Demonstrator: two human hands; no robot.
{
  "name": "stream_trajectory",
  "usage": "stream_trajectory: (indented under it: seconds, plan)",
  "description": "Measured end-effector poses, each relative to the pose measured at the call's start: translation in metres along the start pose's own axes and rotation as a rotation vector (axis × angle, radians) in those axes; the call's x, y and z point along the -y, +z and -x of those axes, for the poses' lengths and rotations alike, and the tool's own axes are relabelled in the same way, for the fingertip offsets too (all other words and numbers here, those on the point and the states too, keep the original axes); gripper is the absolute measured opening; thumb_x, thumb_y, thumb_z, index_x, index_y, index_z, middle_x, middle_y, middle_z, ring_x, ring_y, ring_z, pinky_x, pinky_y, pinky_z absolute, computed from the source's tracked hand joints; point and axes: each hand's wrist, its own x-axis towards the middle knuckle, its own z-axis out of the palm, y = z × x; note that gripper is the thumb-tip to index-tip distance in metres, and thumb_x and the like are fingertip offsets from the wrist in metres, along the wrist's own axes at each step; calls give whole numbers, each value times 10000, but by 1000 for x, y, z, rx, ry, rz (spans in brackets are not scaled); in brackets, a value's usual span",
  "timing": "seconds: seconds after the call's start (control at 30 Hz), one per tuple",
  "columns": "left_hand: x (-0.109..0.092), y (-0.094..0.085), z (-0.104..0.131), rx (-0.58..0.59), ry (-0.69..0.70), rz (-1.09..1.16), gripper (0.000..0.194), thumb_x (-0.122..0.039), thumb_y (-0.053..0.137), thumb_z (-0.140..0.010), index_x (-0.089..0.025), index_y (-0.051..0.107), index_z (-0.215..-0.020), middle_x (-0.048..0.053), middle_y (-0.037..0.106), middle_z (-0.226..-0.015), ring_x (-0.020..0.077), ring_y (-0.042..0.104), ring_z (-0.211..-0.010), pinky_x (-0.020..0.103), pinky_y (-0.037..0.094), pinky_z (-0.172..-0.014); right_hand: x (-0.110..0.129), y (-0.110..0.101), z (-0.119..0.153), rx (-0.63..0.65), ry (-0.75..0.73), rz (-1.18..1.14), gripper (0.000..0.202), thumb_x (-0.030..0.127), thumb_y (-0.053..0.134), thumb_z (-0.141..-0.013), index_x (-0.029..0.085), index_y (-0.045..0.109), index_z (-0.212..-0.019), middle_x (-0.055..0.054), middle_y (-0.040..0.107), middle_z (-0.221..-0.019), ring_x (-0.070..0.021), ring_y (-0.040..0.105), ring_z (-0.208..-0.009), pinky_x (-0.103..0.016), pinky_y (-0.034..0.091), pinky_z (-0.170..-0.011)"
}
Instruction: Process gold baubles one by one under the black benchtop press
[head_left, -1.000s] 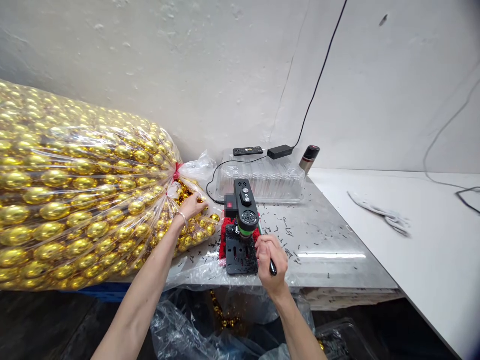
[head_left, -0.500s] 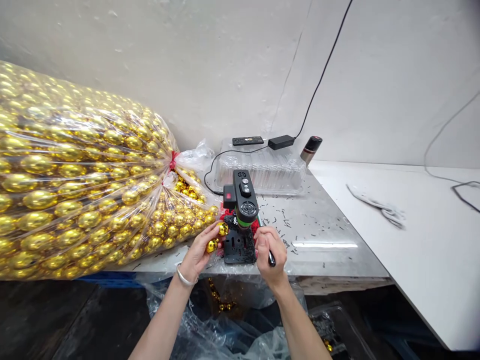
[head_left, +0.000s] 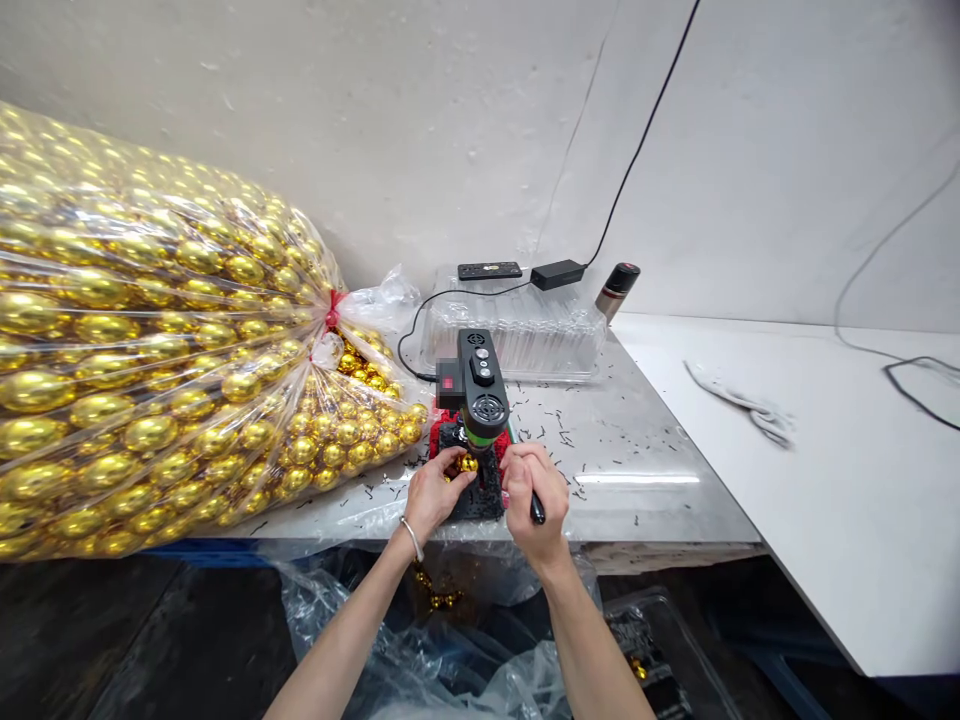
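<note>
Machine [head_left: 484, 375], black and upright, stands on the metal surface [head_left: 645, 440]. Just below its head, a shiny gold ball [head_left: 469, 464] sits in the narrow grip of the left hand [head_left: 435, 492], pinched between thumb and fingers; whether it touches the machine cannot be told. Just right of the machine, the right hand [head_left: 536, 500] has its grip wrapped around a black-ended lever [head_left: 538, 510]. Left of the machine bulges a clear bag [head_left: 150, 340] of gold balls; behind it, clear plastic trays [head_left: 525, 345].
</note>
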Motion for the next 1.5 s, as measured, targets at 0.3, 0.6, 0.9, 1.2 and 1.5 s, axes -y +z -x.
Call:
stream_trajectory:
  seconds: [0.3,0.6,0.9,1.2,1.5]
  plan:
    - [-5,-4,6,35,97,-256,367,-303,656,-798,-200,680,-1150,90,723,-1076,247,678,-957,351,502,-874,-3,1,7,6,7,-27,271,39,378,-867,207,412,-657,0,489,-640,-130,514,-693,-269,413,-603]
    - [-8,-5,5,41,68,-276,385,-339,691,-777,-226,685,-1146,79,715,-1107,251,674,-993,333,510,-867,-25,15,40,-29,-32,-26,245,148,338,-906,205,466,-704,-22,511,-705,-144,517,-676,-304,449,-598]
    - [-10,-6,5,51,50,-328,377,-332,664,-801,-215,677,-1159,78,714,-1110,241,671,-1000,316,505,-871,-41,29,57,-115,-45,-26,275,206,284,-945,214,445,-721,2,493,-731,-130,541,-678,-387,496,-774]
    - [-7,-5,5,23,57,-269,392,-350,658,-789,-203,676,-1152,84,727,-1052,232,671,-916,316,486,-826,-14,17,21,-155,42,-93,315,132,335,-907,208,413,-612,11,453,-615,-130,500,-624,-280,399,-566]
    - [26,-4,79,364,-256,387,417,-535,695,-684,-150,732,-839,7,662,-670,138,553,-597,238,415,-563,7,8,-6,-110,113,-94,291,98,367,-901,205,413,-634,7,464,-622,-133,506,-669,-282,394,-607]
